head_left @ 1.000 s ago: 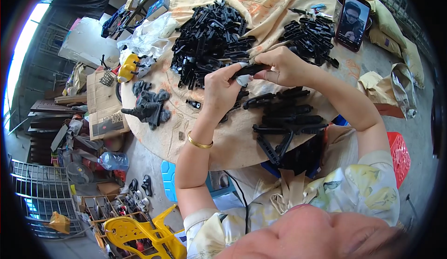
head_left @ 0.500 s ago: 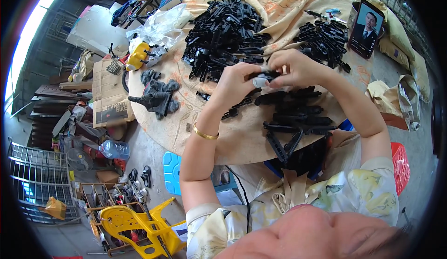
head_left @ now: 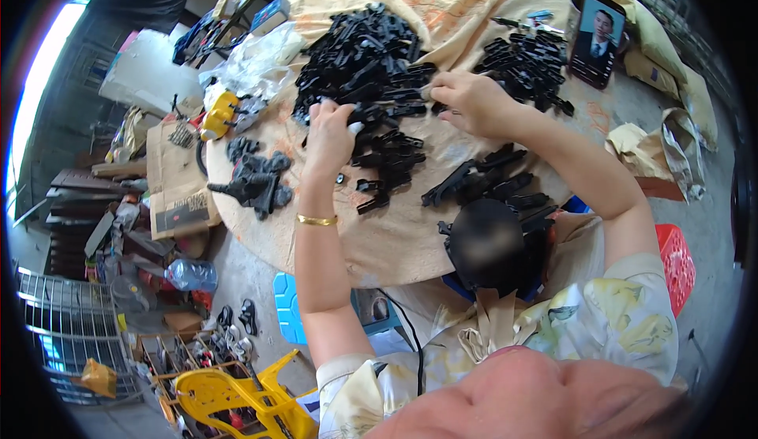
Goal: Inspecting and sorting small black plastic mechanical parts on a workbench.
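Both hands over black parts pile (head_left: 359,60) on table (head_left: 395,238) — left hand (head_left: 330,135) fingers curled on 1 black part (head_left: 377,112), right hand (head_left: 466,101) fingers pinching its other end.

We see our left hand (head_left: 330,133) and right hand (head_left: 466,99) gripping 1 long black plastic part (head_left: 395,109) over the round cloth-covered table (head_left: 395,234), the big heap of black plastic pieces (head_left: 359,52) at 12 o'clock.

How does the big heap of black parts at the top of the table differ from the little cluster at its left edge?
The big heap of black parts is tall, dense and made of slim pieces; the little cluster is sparse, low and chunkier. The left hand and right hand work at the heap's edge; the cluster lies untouched. Both are black plastic on the round table.
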The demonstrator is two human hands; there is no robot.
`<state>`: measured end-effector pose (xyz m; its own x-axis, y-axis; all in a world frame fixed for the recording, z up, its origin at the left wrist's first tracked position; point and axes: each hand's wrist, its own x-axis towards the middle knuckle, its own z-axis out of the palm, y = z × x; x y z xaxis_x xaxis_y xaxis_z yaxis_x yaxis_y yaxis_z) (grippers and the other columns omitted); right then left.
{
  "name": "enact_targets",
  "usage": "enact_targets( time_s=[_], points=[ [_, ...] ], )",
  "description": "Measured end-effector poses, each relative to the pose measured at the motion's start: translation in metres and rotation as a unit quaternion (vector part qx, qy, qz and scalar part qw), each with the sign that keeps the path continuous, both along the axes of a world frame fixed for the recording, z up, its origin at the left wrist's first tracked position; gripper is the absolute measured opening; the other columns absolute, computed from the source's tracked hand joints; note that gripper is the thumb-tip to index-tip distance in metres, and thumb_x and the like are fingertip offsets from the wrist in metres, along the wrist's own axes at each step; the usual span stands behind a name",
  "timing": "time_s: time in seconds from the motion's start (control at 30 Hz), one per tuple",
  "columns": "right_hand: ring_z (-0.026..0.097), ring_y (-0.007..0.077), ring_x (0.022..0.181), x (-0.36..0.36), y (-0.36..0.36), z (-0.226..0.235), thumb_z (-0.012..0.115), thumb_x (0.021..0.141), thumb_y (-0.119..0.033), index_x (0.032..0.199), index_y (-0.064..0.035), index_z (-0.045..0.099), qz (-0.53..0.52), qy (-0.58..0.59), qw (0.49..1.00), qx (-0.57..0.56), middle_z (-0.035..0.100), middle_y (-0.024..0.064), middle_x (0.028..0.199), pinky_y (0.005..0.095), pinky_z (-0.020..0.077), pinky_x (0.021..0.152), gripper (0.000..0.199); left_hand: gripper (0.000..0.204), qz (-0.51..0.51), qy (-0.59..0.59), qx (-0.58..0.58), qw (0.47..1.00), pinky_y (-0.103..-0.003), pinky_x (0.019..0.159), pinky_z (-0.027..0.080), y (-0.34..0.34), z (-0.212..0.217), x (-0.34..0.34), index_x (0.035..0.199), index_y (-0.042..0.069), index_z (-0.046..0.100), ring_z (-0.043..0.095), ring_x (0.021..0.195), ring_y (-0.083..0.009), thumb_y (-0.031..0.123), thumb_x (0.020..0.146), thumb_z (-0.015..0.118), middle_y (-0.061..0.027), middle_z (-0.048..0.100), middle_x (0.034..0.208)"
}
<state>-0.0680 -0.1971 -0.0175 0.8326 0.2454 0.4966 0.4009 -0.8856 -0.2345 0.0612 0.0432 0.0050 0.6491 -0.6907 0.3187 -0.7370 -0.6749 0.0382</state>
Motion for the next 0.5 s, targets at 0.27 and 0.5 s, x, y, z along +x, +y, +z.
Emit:
enact_targets(
  time_s=[0.27,0.5],
  points=[
    [0.059,0.0262,0.086,0.0,0.004,-0.002,0.064,0.079,-0.013,0.095,-0.0038,0.062,0.033,-0.051,0.996,0.061,0.061,0.0102,0.091,0.0342,0.0479,0.075,0.018,0.022,-0.033,0.113,-0.266,0.957,-0.031,0.066,0.049,-0.022,0.008,-0.024,0.095,0.0,0.056,0.064,0.072,-0.0232,0.003,0.076,0.066,-0.014,0.065,0.082],
    [0.057,0.0176,0.074,-0.01,0.017,0.008,0.063,0.081,-0.004,0.114,-0.0013,0.051,0.084,0.061,0.945,0.309,0.06,0.0116,0.085,0.0291,0.0452,0.069,0.035,0.028,-0.1,0.314,-0.328,0.885,-0.022,0.057,0.046,-0.048,-0.009,-0.059,0.107,0.003,0.057,0.057,0.062,-0.0077,-0.003,0.08,0.06,-0.0067,0.064,0.079]
  ],
)
